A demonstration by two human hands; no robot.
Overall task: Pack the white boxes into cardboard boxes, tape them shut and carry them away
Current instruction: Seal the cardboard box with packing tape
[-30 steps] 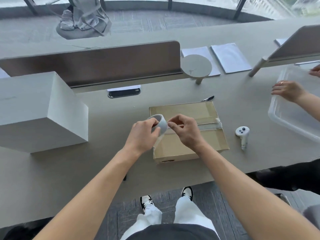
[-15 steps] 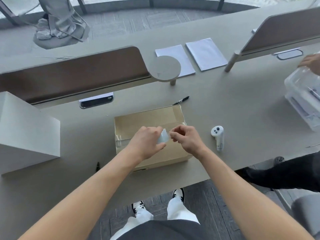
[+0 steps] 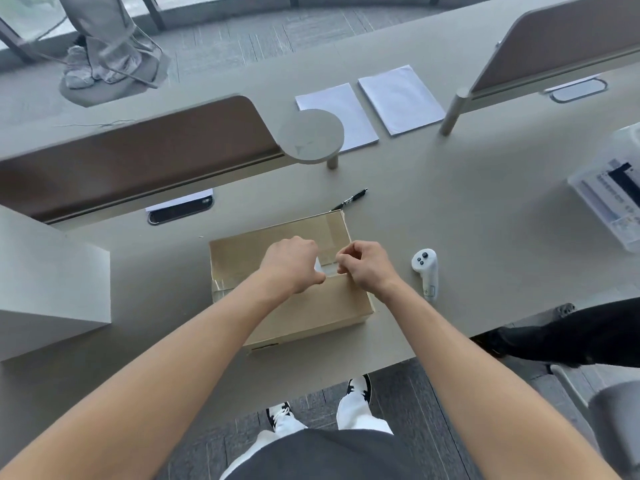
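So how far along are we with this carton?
Done: the carton is closed, with clear tape already across its left end and far right corner. In hand: the left hand holds the tape roll, mostly hidden, and the right hand pinches the tape end over the middle seam. Left: finish that strip, then carry the carton away; it sits on the desk.

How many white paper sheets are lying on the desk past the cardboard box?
2. One white sheet lies behind the round stand, partly covered by it; the other sheet lies just right of it. More may be hidden behind the dividers.
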